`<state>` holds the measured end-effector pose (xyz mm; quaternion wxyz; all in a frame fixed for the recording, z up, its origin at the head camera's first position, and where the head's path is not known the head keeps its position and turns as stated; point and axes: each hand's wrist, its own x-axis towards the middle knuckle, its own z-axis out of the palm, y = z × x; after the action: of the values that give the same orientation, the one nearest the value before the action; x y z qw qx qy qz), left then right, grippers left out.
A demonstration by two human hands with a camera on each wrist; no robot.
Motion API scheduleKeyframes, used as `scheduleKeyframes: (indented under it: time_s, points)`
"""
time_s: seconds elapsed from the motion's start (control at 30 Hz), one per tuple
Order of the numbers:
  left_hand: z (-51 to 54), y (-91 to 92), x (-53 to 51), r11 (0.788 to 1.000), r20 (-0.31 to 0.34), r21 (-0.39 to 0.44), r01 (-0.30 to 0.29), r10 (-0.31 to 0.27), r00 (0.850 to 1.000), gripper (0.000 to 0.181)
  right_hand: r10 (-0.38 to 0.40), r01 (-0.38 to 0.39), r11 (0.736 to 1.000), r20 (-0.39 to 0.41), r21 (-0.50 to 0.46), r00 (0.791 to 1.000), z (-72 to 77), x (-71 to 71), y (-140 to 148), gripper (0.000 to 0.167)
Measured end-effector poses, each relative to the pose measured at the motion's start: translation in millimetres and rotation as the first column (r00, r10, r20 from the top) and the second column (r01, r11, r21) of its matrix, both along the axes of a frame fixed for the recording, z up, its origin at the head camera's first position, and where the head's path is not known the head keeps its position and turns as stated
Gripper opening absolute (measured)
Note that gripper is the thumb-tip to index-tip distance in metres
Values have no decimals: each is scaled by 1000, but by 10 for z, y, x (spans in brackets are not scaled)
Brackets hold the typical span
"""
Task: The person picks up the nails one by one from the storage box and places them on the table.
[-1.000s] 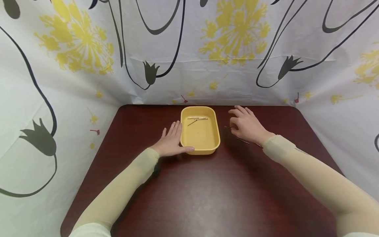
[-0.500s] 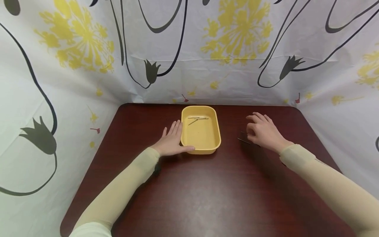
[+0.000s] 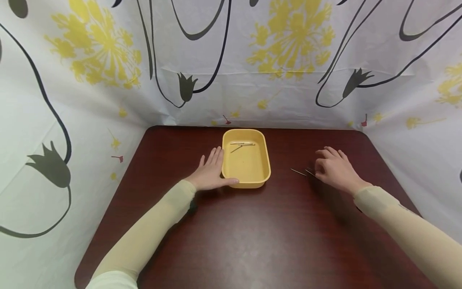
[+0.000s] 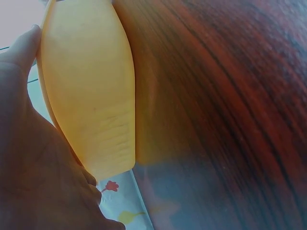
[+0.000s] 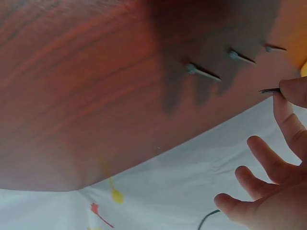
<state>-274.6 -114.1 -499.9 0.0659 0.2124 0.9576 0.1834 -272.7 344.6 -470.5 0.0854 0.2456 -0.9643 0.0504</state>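
Near the far edge of the table (image 3: 231, 233), the left hand (image 3: 210, 171) lay straight-fingered against the tray (image 3: 249, 185). Toward the far right corner, the right hand (image 3: 336, 170) pinched a nail (image 5: 269, 90), probably light, stiff, slippery; its middle seemed the best hold.

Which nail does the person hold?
The nail in the right hand's grip, between thumb and finger; others lie on the table or in the yellow tray.
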Motion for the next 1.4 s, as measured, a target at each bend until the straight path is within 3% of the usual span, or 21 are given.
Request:
scheduleKeyframes:
  time_s: [0.2, 0.53, 0.7, 1.17, 1.4]
  points:
    - [-30, 2, -23, 1000, 13, -5, 4, -4, 1000, 137, -21, 20, 1000, 29, 21, 999, -105, 54, 104, 21]
    - [-30, -7, -28, 1000, 2, -10, 12, -12, 1000, 136, -46, 44, 999, 76, 31, 996, -230, 90, 156, 12]
    - [-15, -6, -18, 1000, 3, 3, 13, -13, 1000, 137, -41, 38, 998, 66, 42, 997, -268, 107, 159, 14]
    - [-19, -4, -25, 1000, -4, -10, 3, -3, 1000, 138, -36, 35, 999, 55, 32, 998, -304, 116, 166, 9]
    - [1, -2, -12, 1000, -6, -6, 6, -6, 1000, 138, -36, 35, 999, 58, 19, 998, -235, 99, 141, 7]
